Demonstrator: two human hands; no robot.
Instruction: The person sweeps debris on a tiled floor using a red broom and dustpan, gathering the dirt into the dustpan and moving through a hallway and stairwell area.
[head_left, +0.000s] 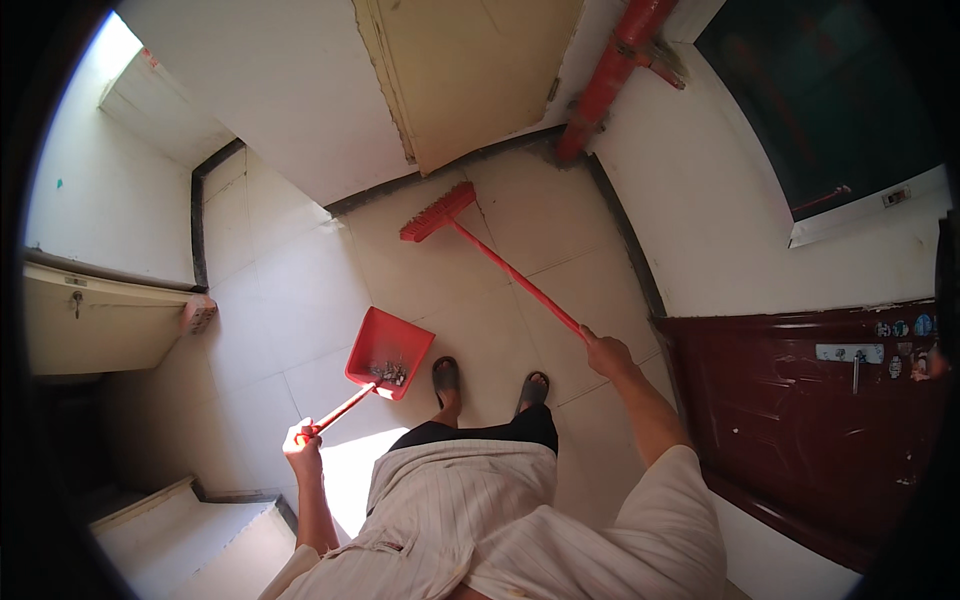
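My left hand (303, 441) grips the handle of a red plastic dustpan (384, 341). A small heap of greyish debris (392, 370) lies in the pan, close to where the handle joins it. In my right hand (609, 355) is the upper end of a long red broom handle (517, 274). The broom's red head (440, 211) with its bristles is away from me, near the far wall's dark skirting. Pan and broom head are well apart. Whether the pan touches the floor I cannot tell.
Pale tiles (315, 330) cover the floor around my sandalled feet (445, 381). A red pipe (600, 105) stands in the far corner beside a yellowish panel (480, 75). To the right is a dark red door (787, 405); to the left, a cream door (112, 319) with a brick (200, 313) at its edge.
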